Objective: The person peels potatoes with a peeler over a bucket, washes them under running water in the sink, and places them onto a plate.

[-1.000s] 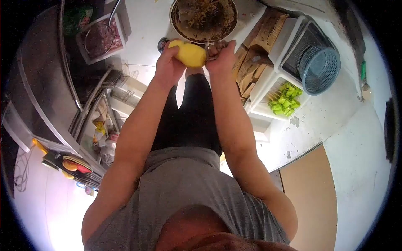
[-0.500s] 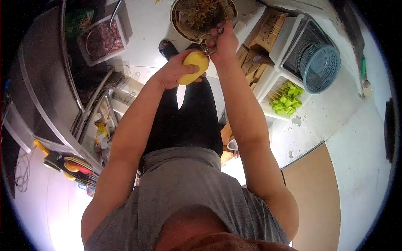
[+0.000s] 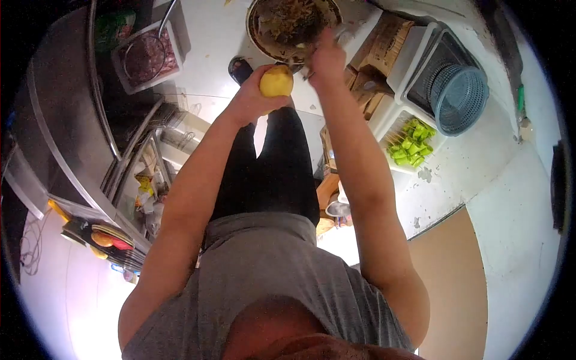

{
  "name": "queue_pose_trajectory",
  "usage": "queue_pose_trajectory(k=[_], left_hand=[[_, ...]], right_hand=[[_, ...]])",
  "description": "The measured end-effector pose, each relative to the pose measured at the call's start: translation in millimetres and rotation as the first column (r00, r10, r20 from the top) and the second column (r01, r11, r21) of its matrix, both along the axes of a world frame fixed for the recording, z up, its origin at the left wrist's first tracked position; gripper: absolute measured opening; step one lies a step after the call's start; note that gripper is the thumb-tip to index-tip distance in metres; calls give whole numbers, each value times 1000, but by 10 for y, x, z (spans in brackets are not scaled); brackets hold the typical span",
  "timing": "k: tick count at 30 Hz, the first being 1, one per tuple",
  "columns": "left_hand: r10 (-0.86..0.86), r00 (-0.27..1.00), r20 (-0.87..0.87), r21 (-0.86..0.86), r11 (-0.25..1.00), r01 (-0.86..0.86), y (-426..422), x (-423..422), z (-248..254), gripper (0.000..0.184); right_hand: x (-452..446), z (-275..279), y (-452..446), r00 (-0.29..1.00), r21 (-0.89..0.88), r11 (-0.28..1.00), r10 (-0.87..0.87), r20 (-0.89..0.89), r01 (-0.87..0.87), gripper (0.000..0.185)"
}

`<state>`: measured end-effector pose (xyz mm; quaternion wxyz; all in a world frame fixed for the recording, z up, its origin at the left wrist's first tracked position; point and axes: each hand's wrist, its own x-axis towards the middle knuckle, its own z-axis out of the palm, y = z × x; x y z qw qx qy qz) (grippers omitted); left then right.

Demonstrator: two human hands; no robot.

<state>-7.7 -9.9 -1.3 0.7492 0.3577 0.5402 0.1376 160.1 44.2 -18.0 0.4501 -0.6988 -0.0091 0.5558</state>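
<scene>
The left hand (image 3: 251,99) is clasped around a yellow potato (image 3: 276,83), thumb along its side, holding it above the black trousers (image 3: 264,180) and just short of the near rim of a round basin (image 3: 261,51). The potato's upper end pokes out of the grasp, with a brownish patch at its tip. The right hand (image 3: 328,63), smeared by motion, is curled around a metal tool (image 3: 306,75) too blurred to name; it is over the basin's near right rim, apart from the potato. Brown and yellowish scraps (image 3: 294,15) lie inside the basin, which stands on the white floor (image 3: 207,45). A dark sandal (image 3: 240,69) is just beside the basin's near left rim. To the left, a white tub (image 3: 155,81) contains pinkish meat (image 3: 169,57), and a wire skimmer (image 3: 166,19) lies in it, its handle crossing the tub's far edge. On the right, green pepper pieces (image 3: 410,143) on thin skewers lie near one corner of a white tray (image 3: 387,120). Beyond, a blue-grey colander (image 3: 461,102) overhangs the right edge of a dark crate (image 3: 444,51), beside cardboard boxes (image 3: 387,45).
</scene>
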Motion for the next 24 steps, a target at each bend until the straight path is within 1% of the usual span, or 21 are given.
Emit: queue_pose_trajectory(k=[1, 2, 3, 4, 6, 7, 8, 10, 11, 13, 14, 15, 17, 18, 19, 20, 22, 24], left_hand=[[-29, 999, -24, -11, 1000, 29, 44, -1, 12, 77], [-61, 997, -49, -27, 998, 59, 48, 1, 23, 79], [-73, 995, -64, -1, 997, 73, 14, 4, 3, 79], [-84, 993, -82, 27, 996, 87, -14, 4, -37, 79], [-105, 988, -116, 99, 988, 116, -18, -18, -35, 79], [-116, 985, -130, 139, 981, 134, -14, -26, 1, 78], [-131, 981, -143, 177, 972, 156, -5, -38, 21, 78], [-63, 991, -119, 142, 987, 79, -25, -61, -39, 78], [-26, 994, -102, 125, 991, 39, -33, -50, -68, 78], [-70, 993, -99, 88, 993, 79, 31, -13, 26, 77], [-95, 990, -100, 69, 992, 102, 49, -5, 65, 77], [-79, 994, -71, 79, 993, 84, 32, -13, 46, 77], [-46, 999, -16, 100, 994, 48, -14, -51, -11, 76], [-21, 1000, -9, 83, 996, 22, -20, -59, -10, 75], [6, 1000, -3, 68, 998, -6, -25, -68, -6, 74], [40, 999, 2, 52, 998, -40, -20, -75, -13, 73], [106, 993, 48, -17, 994, -106, 18, -43, 16, 72], [142, 988, 68, -68, 988, -138, -39, 4, 16, 72]], right_hand=[[-20, -135, -77, 986, -41, 990, 136, 97, -133, 38], [-52, -262, -180, 945, -98, 962, 271, 182, -257, 38], [-90, -238, -190, 841, -86, 938, 339, 422, -335, 37], [-118, -210, -180, 679, -92, 906, 373, 632, -413, 36], [13, -272, -38, 859, -52, 976, 211, 467, -212, 36], [60, -288, 33, 920, -46, 994, 112, 375, -103, 35], [69, -282, 26, 959, -57, 997, 73, 275, -59, 35], [39, -58, 45, 998, -96, 995, -3, 67, 9, 35], [27, -170, -57, 985, -14, 992, 123, 119, -122, 35], [-62, -351, -206, 945, -7, 972, 230, 233, -234, 36], [-52, -416, -211, 939, -35, 978, 209, 274, -208, 36], [-55, -430, -191, 930, -63, 982, 190, 313, -179, 36], [-55, -17, 56, 985, -144, 988, -22, 171, 47, 36], [-35, 108, 127, 984, -193, 968, -139, 108, 158, 36], [26, -87, 51, 986, -97, 981, -166, 29, 168, 36], [9, -184, -17, 995, -96, 993, -61, 75, 69, 36], [-33, -247, -134, 974, -122, 985, 145, 175, -125, 36], [-107, -283, -222, 957, -114, 987, 142, 251, -117, 38]])
